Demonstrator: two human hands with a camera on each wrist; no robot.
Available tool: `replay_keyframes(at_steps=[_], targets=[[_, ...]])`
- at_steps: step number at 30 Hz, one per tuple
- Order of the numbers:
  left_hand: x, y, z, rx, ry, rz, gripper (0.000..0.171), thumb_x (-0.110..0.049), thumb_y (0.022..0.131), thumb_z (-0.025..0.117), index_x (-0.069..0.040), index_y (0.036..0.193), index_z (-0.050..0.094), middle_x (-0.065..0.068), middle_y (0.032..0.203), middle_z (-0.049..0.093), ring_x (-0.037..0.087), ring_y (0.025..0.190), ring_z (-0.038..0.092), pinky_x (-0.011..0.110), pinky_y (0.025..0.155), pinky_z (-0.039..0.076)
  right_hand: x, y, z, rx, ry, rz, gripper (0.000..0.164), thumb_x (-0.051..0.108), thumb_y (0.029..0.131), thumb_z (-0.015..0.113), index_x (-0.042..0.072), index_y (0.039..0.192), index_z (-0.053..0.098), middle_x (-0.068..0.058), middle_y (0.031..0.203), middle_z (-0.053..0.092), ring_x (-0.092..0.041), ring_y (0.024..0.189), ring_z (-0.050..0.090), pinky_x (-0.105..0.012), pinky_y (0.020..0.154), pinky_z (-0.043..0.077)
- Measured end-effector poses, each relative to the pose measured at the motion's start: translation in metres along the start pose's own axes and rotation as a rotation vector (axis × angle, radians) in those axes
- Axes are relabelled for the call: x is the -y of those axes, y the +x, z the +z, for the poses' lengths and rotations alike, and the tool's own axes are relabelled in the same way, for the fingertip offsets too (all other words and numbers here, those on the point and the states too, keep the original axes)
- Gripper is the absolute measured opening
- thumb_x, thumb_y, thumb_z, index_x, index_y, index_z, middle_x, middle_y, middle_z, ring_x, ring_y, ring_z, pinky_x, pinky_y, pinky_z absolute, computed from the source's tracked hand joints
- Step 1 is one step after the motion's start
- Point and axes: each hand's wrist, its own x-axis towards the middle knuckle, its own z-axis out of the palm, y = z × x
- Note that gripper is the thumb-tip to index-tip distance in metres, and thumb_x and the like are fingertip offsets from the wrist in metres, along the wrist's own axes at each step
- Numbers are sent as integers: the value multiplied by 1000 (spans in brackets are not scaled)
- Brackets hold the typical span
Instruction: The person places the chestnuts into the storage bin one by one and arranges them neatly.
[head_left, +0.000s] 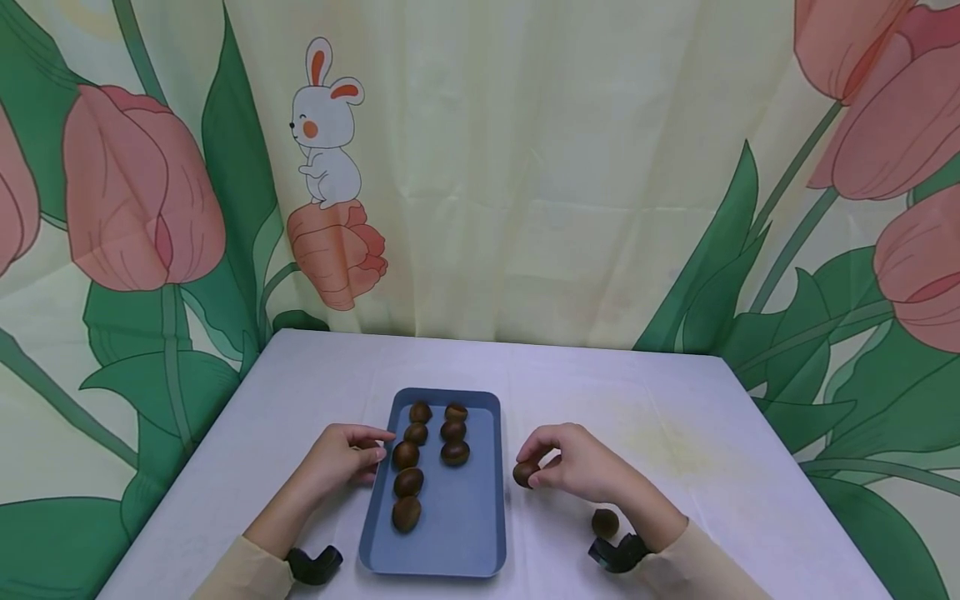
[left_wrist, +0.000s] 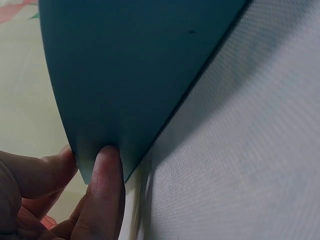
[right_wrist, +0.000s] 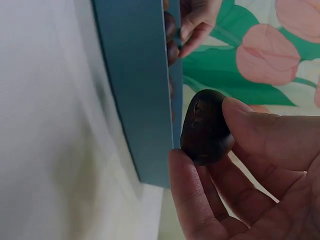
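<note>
A blue-grey tray (head_left: pixel 465 533) lies on the table with brown chestnuts in two columns: several along its left side and three, such as the chestnut (head_left: pixel 454 453), at the upper right. At the tray's left rim my left hand (head_left: pixel 347 454) grips the edge, one fingertip pressed to the outer wall (left_wrist: pixel 120 90) in the left wrist view. To the right of the tray, my right hand (head_left: pixel 573 460) pinches a dark chestnut (right_wrist: pixel 206 127) between thumb and fingers, just above the table. Another chestnut (head_left: pixel 605 523) rests on the cloth near the right wrist.
White cloth covers the table (head_left: pixel 570 383). Behind it hangs a curtain (head_left: pixel 525 167) printed with tulips and a rabbit on a carrot. Black wrist devices (head_left: pixel 315 567) sit at both sleeves.
</note>
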Motion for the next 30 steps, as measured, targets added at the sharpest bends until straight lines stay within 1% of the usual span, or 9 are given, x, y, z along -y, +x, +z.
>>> replay_keyframes(at_steps=[4,7,10,16,21,23,26,30], targets=[[-1,0,1,-2,4,-7,26,-3,98,75,-8,123,81,11,102,72,18,79,68,32,68,67,6,7,5,7,39,-2,22,4,89,85,19,105,79,4,100,78,-17,95,71,-26,82,63],[-1,-1,1,-9,14,-13,26,-3,98,75,-8,123,81,12,102,72,18,80,68,32,69,67,10,13,10,8,63,-20,23,3,90,84,19,105,79,3,100,77,-18,95,72,-27,83,64],[-2,-1,1,-15,18,-15,26,-3,98,75,-8,123,81,12,102,71,18,80,68,32,69,67,14,19,16,9,79,-42,24,2,89,84,19,106,79,3,101,77,-16,96,72,-28,85,64],[-1,-1,1,-10,6,-15,26,-2,99,75,-8,123,81,11,103,72,18,80,68,31,69,66,21,32,29,16,100,-65,22,3,89,85,16,106,79,1,102,78,-14,96,73,-24,82,64],[-1,-1,1,-7,6,-14,26,-2,98,75,-8,123,81,11,103,72,18,80,68,31,69,66,26,40,39,13,112,-65,23,3,89,85,18,105,80,4,102,77,-13,97,73,-23,83,63],[-1,-1,1,-6,7,-12,27,-2,98,75,-8,123,81,11,103,72,18,80,68,31,69,66,28,43,42,8,97,-65,24,4,88,86,19,105,80,5,102,77,-13,98,73,-23,82,63],[-2,-1,1,-6,10,-11,26,-2,98,75,-7,123,81,11,102,72,18,80,68,31,69,66,31,46,46,-2,42,-76,23,5,88,87,19,104,81,6,101,76,-12,98,71,-23,80,61],[-2,-1,1,-6,16,-11,26,-2,98,75,-8,123,81,11,102,72,18,80,68,32,69,67,33,52,51,-1,-5,-85,23,6,87,88,20,103,81,8,100,76,-8,95,71,-22,79,59]])
